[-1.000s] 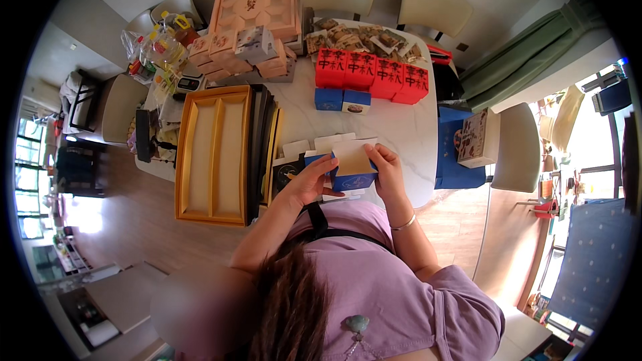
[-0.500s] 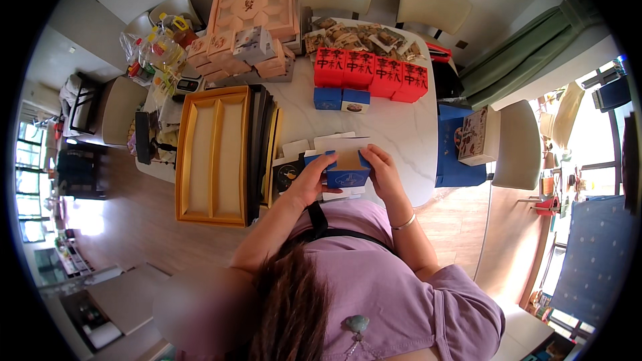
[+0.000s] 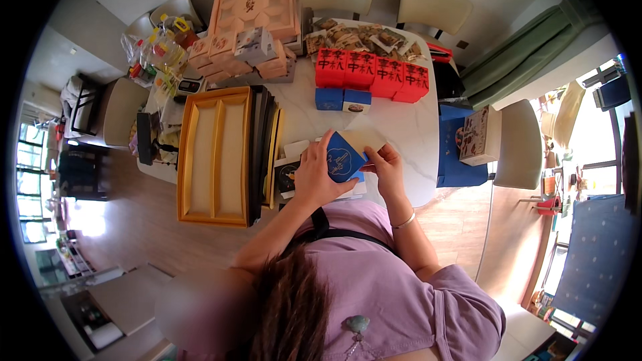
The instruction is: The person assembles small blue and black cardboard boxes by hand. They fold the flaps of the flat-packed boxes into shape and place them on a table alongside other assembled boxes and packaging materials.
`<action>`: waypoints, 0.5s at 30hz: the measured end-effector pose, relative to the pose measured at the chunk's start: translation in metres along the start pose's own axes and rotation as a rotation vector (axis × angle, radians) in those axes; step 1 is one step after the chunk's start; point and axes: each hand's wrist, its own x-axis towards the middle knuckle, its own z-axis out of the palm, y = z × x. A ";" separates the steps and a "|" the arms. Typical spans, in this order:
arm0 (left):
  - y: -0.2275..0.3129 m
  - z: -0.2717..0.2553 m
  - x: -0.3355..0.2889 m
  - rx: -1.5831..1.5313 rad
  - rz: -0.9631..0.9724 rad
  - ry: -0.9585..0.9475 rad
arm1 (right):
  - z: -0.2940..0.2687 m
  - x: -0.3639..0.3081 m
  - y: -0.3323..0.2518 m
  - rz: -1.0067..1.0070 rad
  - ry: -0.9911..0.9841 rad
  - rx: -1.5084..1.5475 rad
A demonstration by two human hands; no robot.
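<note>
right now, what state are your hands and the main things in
Blue carton: tilted, pale inner side showing
Left hand: gripping the carton
Right hand: pinching the carton's edge
Gold-rimmed tray: uncovered, inside showing
Red boxes: lined up in a row
Green curtain: gathered

From the right hand [image 3: 386, 166], open room runs forward and rightward over the bench [image 3: 406, 135] until the row of red boxes [image 3: 371, 79] bars the way (two small boxes [image 3: 328, 99] jut out before it). Leftward, the left hand [image 3: 314, 172] and the gold tray [image 3: 231, 154] obstruct; a narrower lane separates tray from small boxes.
</note>
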 end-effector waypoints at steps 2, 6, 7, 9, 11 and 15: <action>0.000 -0.001 0.000 -0.033 -0.036 -0.048 | -0.002 0.001 -0.001 -0.031 -0.015 -0.033; 0.000 -0.002 -0.001 -0.061 -0.070 -0.098 | -0.005 0.002 -0.007 -0.078 -0.054 -0.125; 0.001 -0.003 0.000 -0.042 -0.055 -0.112 | -0.005 0.002 -0.008 -0.078 -0.063 -0.147; 0.006 -0.008 0.001 -0.004 -0.025 -0.142 | -0.005 0.001 -0.012 -0.079 -0.080 -0.161; 0.005 -0.005 0.000 -0.035 -0.024 -0.153 | -0.006 0.001 -0.011 -0.090 -0.095 -0.195; 0.000 -0.001 0.000 -0.095 -0.032 -0.118 | -0.001 -0.003 -0.005 -0.145 -0.065 -0.117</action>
